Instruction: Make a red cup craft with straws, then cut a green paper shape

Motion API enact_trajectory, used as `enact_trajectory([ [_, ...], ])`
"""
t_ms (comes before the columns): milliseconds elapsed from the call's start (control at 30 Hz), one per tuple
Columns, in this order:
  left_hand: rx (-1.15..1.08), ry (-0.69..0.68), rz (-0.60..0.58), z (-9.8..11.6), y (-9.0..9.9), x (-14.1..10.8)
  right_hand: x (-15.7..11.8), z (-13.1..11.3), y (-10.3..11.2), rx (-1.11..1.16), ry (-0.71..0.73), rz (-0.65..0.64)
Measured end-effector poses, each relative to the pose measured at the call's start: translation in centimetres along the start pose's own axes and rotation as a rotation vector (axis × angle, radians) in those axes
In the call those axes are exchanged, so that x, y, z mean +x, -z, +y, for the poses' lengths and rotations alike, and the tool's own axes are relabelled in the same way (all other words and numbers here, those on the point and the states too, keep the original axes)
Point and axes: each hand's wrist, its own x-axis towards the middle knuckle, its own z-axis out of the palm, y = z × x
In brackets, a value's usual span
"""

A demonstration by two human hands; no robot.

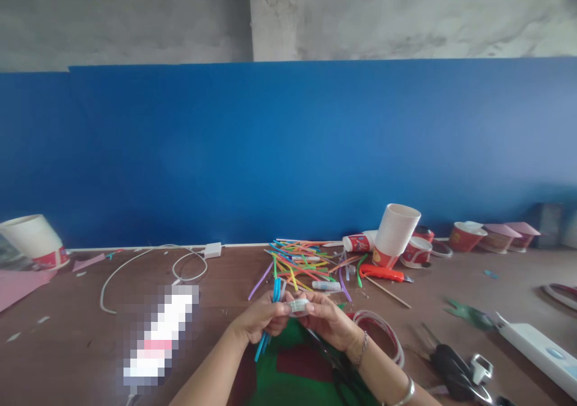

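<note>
Green sheet (270, 388) up front on the counter (225, 283), and just beyond it the left hand (264, 317) has its grip closed round blue straws (276, 289), long axis steep, tops pointing away, lower ends slanting left towards the camera! Slim, glossy, bright blue. The right hand (331, 316) pinches a clear tape roll (298, 306), left fingertips at its other side. Behind, white paper cups (396, 229) stand nested, one inside another, beside a red-printed cup (417, 251).
</note>
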Motion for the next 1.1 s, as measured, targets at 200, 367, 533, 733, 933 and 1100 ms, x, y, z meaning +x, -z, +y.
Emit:
enact_trajectory([
  [200, 0.038, 0.004, 0.058, 0.5, -0.6, -0.2, -0.1, -0.1, 0.1, -0.077, 0.017, -0.009],
  [367, 0.070, -0.021, 0.087, 0.7, -1.0, -0.3, -0.1, -0.1, 0.3, -0.127, 0.042, -0.006],
  [533, 0.159, -0.081, 0.122, 0.7, -1.3, -0.3, -0.2, -0.2, 0.3, -0.204, 0.041, 0.013],
  [733, 0.038, -0.023, 0.118, 0.3, -0.7, 0.1, 0.2, 0.2, 0.0, -0.114, 0.051, 0.057],
  [933, -0.026, -0.028, -0.016, 0.1, -0.2, 0.0, 0.1, 0.3, 0.0, -0.027, 0.049, 0.025],
  [1100, 0.019, -0.008, 0.038, 0.3, -0.7, -0.1, -0.1, -0.2, -0.1, -0.097, 0.035, 0.003],
])
